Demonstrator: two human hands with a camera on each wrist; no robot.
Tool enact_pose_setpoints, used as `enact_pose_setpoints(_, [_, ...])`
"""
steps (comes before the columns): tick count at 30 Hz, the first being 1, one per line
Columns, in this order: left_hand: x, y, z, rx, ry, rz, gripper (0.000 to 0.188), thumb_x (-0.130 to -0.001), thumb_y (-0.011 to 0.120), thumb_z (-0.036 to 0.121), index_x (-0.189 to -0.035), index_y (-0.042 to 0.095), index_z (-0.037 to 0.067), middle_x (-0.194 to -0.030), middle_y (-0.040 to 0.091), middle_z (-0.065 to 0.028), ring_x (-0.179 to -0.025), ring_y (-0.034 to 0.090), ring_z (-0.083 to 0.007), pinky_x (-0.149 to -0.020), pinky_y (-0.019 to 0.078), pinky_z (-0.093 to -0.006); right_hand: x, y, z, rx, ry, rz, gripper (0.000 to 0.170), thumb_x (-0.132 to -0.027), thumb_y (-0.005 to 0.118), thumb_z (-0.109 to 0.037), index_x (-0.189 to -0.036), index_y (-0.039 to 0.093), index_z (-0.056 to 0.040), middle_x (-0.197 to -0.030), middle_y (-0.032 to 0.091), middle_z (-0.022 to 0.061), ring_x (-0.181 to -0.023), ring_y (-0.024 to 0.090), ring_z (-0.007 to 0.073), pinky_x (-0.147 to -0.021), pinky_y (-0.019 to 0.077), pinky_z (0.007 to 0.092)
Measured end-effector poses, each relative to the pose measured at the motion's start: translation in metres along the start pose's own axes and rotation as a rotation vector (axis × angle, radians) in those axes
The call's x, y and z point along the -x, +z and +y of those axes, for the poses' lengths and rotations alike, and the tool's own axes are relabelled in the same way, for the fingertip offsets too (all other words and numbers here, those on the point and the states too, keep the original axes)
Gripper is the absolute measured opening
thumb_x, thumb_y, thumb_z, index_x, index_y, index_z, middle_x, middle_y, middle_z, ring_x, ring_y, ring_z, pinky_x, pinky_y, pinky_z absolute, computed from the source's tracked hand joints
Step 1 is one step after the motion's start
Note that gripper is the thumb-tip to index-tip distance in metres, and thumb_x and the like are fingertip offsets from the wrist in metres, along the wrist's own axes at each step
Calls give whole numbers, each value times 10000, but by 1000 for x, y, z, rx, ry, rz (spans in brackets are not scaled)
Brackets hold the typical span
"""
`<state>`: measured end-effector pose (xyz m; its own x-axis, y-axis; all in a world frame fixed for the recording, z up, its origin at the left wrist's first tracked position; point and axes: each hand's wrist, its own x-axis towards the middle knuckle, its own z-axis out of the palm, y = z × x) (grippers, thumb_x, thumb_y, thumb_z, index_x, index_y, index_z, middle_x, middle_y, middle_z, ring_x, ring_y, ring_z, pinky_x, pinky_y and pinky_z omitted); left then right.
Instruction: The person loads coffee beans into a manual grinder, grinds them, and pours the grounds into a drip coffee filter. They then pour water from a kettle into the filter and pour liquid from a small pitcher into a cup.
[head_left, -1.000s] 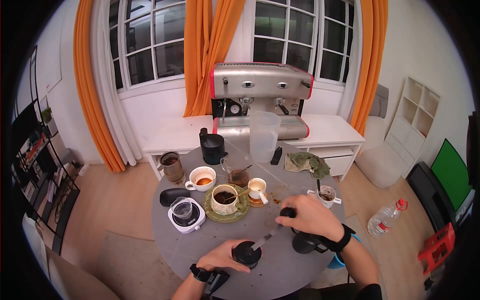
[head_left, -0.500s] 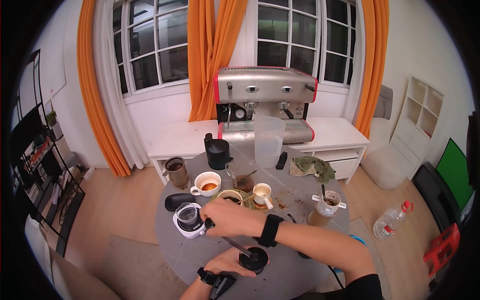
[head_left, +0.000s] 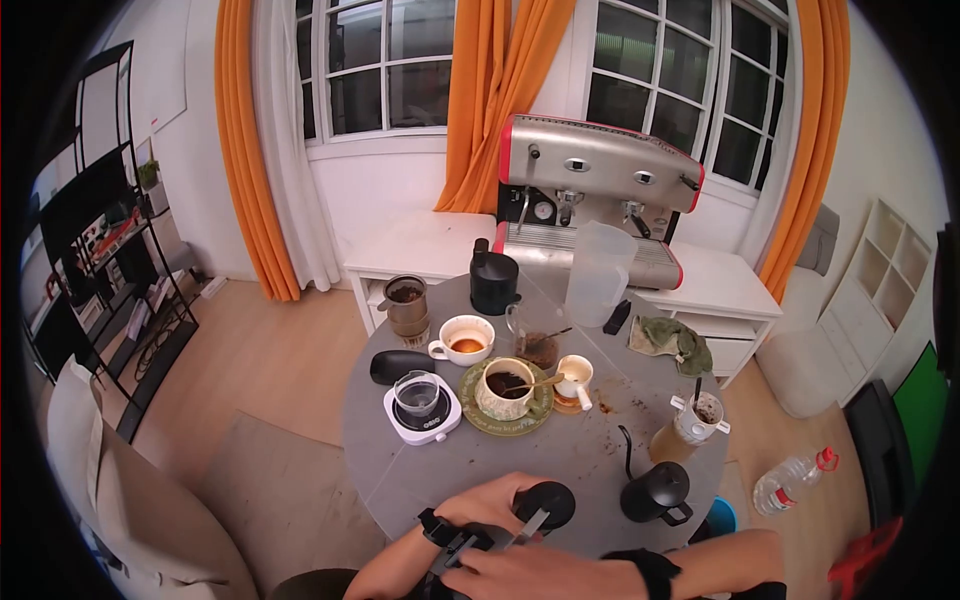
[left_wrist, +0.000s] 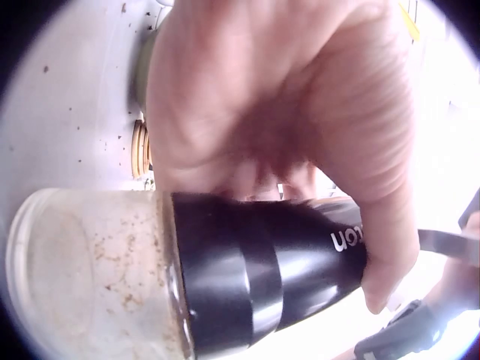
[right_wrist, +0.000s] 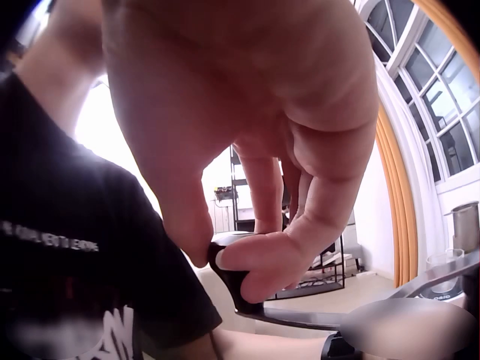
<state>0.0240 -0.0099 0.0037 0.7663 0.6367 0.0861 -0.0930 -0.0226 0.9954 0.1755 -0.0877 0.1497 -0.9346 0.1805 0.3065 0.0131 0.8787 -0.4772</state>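
Note:
In the head view my left hand (head_left: 488, 503) holds a black hand coffee grinder (head_left: 550, 500) near the table's front edge. The left wrist view shows the thumb and fingers wrapped round its black body; below that is a clear catch jar (left_wrist: 90, 270) with brown grounds stuck to the wall. My right hand (head_left: 560, 574) is low at the front, beside the grinder. Thumb and fingertips pinch the black knob (right_wrist: 234, 271) of the crank in the right wrist view. A flat metal crank arm (right_wrist: 304, 318) runs from the knob toward the grinder.
A black gooseneck kettle (head_left: 655, 490) stands to the right. Further back are a patterned cup (head_left: 495, 402) on a green saucer (head_left: 480, 425), a white scale (head_left: 432, 425) with a glass, a white cup (head_left: 468, 335) and a plastic pitcher (head_left: 600, 270). Brown specks dot the tabletop.
The right hand has swung the crank round from the right, across the far side, to the front. The view has turned left, so everything sits further right. The left hand keeps holding the grinder.

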Motion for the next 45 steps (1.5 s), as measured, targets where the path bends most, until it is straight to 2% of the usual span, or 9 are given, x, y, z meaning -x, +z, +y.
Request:
enact_pose_setpoints(1, [1, 0, -1, 74, 5, -36, 600, -662, 767, 25, -1221, 550, -4, -1048, 613, -4, -982, 515, -71, -860, 438, -243, 7, -8, -8, -56, 98, -159, 262, -846, 615, -191, -1008, 495, -23, -869, 496, 147, -728, 547, 308, -625, 440, 391])
enact_pose_setpoints(5, [-1, -1, 3, 57, 55, -46, 598, -669, 790, 53, -1214, 549, -6, -1050, 606, 0, -987, 499, -68, -863, 428, -247, 46, -35, -27, -43, 234, -191, 300, -823, 646, -215, -1022, 534, -20, -859, 535, 164, -761, 580, 341, -660, 472, 401])
enact_pose_setpoints(8, [-1, 0, 7, 22, 61, -53, 609, -681, 808, 88, -1220, 543, -12, -1071, 601, -3, -980, 496, -71, -884, 424, -250, 66, -55, -33, -40, 652, -206, 339, -760, 707, -246, -990, 612, -16, -790, 584, 204, -741, 583, 397, -645, 477, 438])
enact_pose_setpoints(13, [1, -1, 13, 32, 11, 6, 545, -676, 823, 79, -1164, 591, 7, -1056, 619, -6, -982, 515, -81, -922, 410, -253, 87, -79, -9, 130, 905, -165, 297, -703, 771, -307, -882, 703, -80, -680, 647, 99, -597, 641, 275, -551, 505, 336])
enact_pose_setpoints(20, [0, -2, 8, 44, 20, 9, 574, -668, 838, 98, -1175, 586, 3, -1051, 617, -3, -967, 519, -77, -909, 418, -249, 66, -98, 58, 346, 973, -45, 288, -718, 696, -211, -907, 676, 5, -736, 634, 206, -687, 627, 378, -657, 508, 427])
enact_pose_setpoints(31, [3, -2, 6, 70, -14, 7, 422, -699, 816, 69, -1042, 585, -19, -908, 615, 21, -837, 523, -50, -738, 446, -217, -33, -77, 131, 504, 532, 86, 286, -708, 732, -195, -838, 636, 41, -813, 623, 218, -829, 605, 382, -770, 486, 444])
enact_pose_setpoints(35, [5, -2, 16, -3, -133, 0, 434, -693, 824, 76, -1050, 598, -19, -902, 620, 17, -830, 539, -55, -733, 450, -217, -71, -62, 124, 461, 458, -11, 277, -712, 732, -188, -819, 630, 46, -828, 621, 214, -847, 611, 377, -770, 494, 433])
enact_pose_setpoints(38, [4, 1, 2, -26, 66, 139, 456, -696, 826, 88, -1083, 609, -15, -892, 633, 5, -847, 554, -63, -756, 456, -230, -87, -49, 107, 398, 404, -60, 236, -711, 705, -143, -796, 620, 60, -820, 619, 229, -844, 612, 369, -759, 498, 420])
enact_pose_setpoints(45, [15, 10, -12, -36, -82, 209, 559, -694, 817, 78, -1199, 586, 12, -1002, 631, 4, -914, 552, -70, -843, 456, -247, -78, -10, 59, 287, 116, -45, 139, -718, 603, -69, -812, 600, 33, -739, 590, 179, -730, 607, 351, -655, 511, 413])
